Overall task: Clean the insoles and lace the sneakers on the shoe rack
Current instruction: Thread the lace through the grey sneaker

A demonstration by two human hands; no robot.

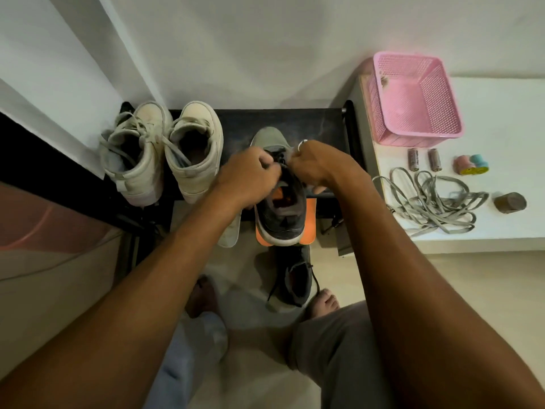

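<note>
- Our left hand (250, 172) and right hand (315, 166) meet over the dark sneaker (280, 214) on the shoe rack (309, 122), each grip curled tight on its eyelet rows.
- An orange insole (310, 221) lies under it, showing at 4 o'clock.
- Loose grey laces (436, 202) lie on the worktop (501, 113) at 3 o'clock.

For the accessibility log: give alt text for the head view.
The left hand and right hand pinch the dark lace of a grey sneaker on a black shoe rack. Two white high-tops stand to its left; loose grey laces and a pink basket lie on a white surface at right.
</note>
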